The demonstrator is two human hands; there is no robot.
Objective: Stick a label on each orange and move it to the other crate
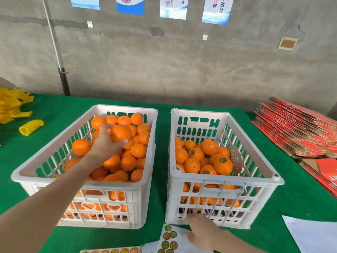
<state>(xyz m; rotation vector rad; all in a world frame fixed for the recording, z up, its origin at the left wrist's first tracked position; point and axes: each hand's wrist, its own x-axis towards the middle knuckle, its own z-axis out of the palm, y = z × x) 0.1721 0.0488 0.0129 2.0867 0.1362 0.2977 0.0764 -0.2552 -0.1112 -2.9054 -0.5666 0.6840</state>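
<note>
Two white slotted crates stand side by side on green cloth. The left crate [54,152] is nearly full of unlabelled oranges. My left hand [104,141] reaches into it and grips one orange [121,133], lifted slightly above the pile. The right crate [262,168] holds labelled oranges [222,165] with round dark stickers. My right hand [202,232] is low in front of the right crate, fingers down on a white label sheet [170,238] of round stickers; whether it pinches one is hidden. A second label strip [113,251] lies at the bottom edge.
Yellow foam nets [32,127] lie on the table's left side. Flattened red cartons [299,132] are stacked at the right. A white paper sheet [313,234] sits at the lower right. A grey concrete wall with posters rises behind the table.
</note>
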